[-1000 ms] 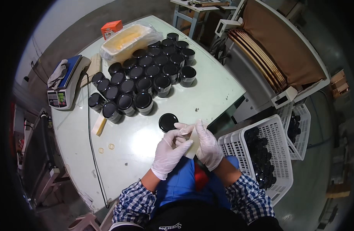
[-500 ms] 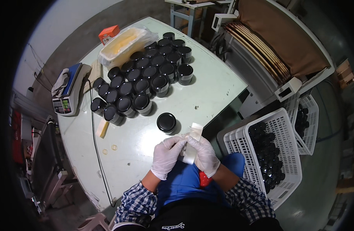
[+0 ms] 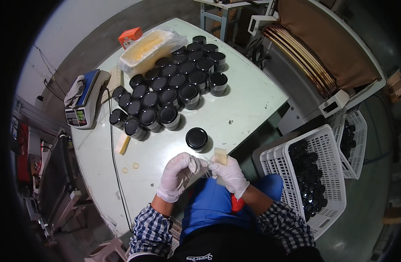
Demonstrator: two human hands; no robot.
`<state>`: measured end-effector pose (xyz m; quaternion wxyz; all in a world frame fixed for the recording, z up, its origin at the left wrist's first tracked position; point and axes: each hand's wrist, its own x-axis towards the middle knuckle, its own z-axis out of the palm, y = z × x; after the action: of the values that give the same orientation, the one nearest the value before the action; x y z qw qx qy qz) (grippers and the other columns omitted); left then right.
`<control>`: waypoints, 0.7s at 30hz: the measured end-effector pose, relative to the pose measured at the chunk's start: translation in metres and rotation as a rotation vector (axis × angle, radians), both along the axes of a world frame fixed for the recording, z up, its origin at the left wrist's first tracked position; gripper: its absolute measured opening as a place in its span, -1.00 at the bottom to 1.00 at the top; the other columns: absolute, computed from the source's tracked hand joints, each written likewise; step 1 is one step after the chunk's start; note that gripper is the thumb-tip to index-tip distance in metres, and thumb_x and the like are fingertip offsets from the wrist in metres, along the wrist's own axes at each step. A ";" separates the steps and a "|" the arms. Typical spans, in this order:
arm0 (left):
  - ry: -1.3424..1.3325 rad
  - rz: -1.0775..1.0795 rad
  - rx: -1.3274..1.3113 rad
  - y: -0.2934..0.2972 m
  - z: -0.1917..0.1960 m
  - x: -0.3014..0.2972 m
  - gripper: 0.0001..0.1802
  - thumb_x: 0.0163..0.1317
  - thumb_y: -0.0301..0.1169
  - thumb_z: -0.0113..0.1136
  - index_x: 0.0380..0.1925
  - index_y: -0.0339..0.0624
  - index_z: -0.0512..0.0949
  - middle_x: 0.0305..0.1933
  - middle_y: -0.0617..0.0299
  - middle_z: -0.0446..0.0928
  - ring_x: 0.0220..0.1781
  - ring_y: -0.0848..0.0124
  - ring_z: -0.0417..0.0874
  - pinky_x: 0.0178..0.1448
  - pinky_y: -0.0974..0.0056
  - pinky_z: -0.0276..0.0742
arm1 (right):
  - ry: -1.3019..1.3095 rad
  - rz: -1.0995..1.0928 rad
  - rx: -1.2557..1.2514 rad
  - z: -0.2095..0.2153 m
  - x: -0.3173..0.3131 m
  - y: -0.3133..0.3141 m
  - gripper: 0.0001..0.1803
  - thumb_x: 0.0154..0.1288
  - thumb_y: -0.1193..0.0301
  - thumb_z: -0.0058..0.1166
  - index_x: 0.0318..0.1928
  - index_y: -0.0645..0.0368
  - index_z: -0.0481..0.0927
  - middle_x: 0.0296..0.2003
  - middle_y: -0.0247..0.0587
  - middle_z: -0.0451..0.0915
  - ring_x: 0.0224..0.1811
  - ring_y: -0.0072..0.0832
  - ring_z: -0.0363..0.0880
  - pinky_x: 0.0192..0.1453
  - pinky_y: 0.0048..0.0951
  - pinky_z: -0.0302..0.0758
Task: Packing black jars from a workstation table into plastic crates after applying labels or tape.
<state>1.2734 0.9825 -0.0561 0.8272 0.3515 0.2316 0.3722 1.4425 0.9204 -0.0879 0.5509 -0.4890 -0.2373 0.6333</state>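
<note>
My gloved left hand (image 3: 176,174) is curled closed by the near edge of the table, its fingertips pinched. Whatever sits in that pinch, if anything, is too small to make out. Close beside it, my gloved right hand (image 3: 231,175) grips a pale strip of sheet (image 3: 221,156), perhaps a label strip; its upper end sticks up past the fingers and its lower part is hidden by the hand. A single jar with a black lid (image 3: 196,139) stands upright just beyond both hands, touched by neither. Farther off, several similar black-lidded jars (image 3: 168,96) stand packed together on the table (image 3: 239,102).
Behind the jars is a plastic-lined tub (image 3: 152,46) of yellowish stuff beside an orange box (image 3: 130,37). A scale (image 3: 84,100) stands at left, with a cable (image 3: 114,161) crossing the table. White baskets (image 3: 327,218) of black lids or jars stand at right.
My hands have drawn slightly apart, the left curling more. The strip in my right hand has turned and now shows yellowish instead of white. The whole view has shifted a little.
</note>
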 end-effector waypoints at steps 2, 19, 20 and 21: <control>0.044 0.053 0.044 0.001 0.000 -0.003 -0.68 0.33 -0.19 0.12 -0.48 -0.20 0.44 -0.52 0.21 0.41 -0.29 0.29 0.47 -0.06 0.24 0.40 | -0.022 0.026 -0.007 -0.001 -0.002 0.004 -0.79 0.30 0.34 0.26 -0.28 0.19 0.55 -0.46 -0.38 0.50 -0.51 -0.66 0.40 -0.42 -0.57 0.41; 1.025 0.336 0.908 0.028 -0.012 0.002 -0.89 0.19 -0.37 0.30 -0.36 -0.15 0.63 0.10 -0.03 0.53 0.14 0.08 0.49 0.21 0.09 0.40 | 0.022 0.007 -0.064 -0.016 0.025 -0.005 -0.84 0.37 0.37 0.16 -0.19 0.21 0.57 -0.49 -0.41 0.46 -0.54 -0.69 0.37 -0.48 -0.60 0.38; 1.054 0.300 0.974 0.026 -0.010 0.005 -0.89 0.18 -0.36 0.31 -0.36 -0.13 0.64 0.10 -0.02 0.53 0.13 0.06 0.48 0.21 0.08 0.40 | 0.025 -0.013 -0.098 -0.015 0.026 -0.007 -0.85 0.36 0.37 0.18 -0.19 0.19 0.57 -0.50 -0.42 0.46 -0.55 -0.69 0.37 -0.48 -0.60 0.38; 1.082 0.263 1.041 0.025 -0.008 0.008 -0.89 0.16 -0.36 0.31 -0.35 -0.12 0.66 0.10 -0.01 0.53 0.11 0.04 0.48 0.21 0.07 0.40 | 0.028 -0.033 -0.132 -0.014 0.026 -0.008 -0.85 0.35 0.36 0.19 -0.20 0.17 0.57 -0.50 -0.43 0.45 -0.56 -0.69 0.36 -0.48 -0.61 0.37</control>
<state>1.2813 1.0074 -0.0645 0.2749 0.7991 0.4393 0.3048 1.4687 0.9127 -0.1017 0.5310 -0.5193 -0.1790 0.6452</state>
